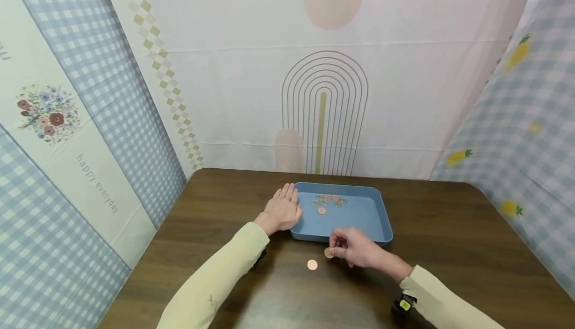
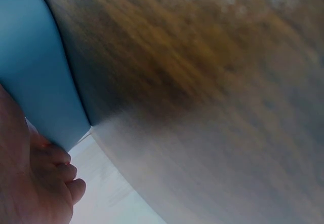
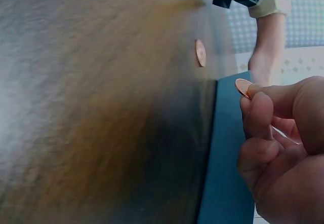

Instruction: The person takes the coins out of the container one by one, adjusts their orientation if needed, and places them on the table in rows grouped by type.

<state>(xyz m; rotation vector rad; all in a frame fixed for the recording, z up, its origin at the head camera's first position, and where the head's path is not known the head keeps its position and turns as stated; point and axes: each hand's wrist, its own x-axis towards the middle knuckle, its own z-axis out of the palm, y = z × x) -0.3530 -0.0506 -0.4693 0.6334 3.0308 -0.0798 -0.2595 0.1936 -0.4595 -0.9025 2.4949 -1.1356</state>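
Observation:
My right hand [image 1: 355, 247] pinches a copper-coloured coin [image 3: 243, 86] between thumb and fingertip, just in front of the near wall of a blue tray [image 1: 359, 219]. Against the tray's left side rests my left hand [image 1: 283, 208], its fingers stretched out along the rim. A second copper coin [image 1: 312, 265] lies on the table, to the left of the right hand. Inside the tray, several coins [image 1: 322, 210], some copper and some duller, are scattered toward the back left. In the left wrist view, the left hand's fingers [image 2: 55, 173] show beside the tray's outer wall [image 2: 45, 67].
The brown wooden table [image 1: 440, 229] carries the tray near its far middle. Behind it hangs a white patterned cloth [image 1: 242, 94], with blue checked cloths at both sides. A black wrist strap device [image 1: 404, 305] sits on the right forearm.

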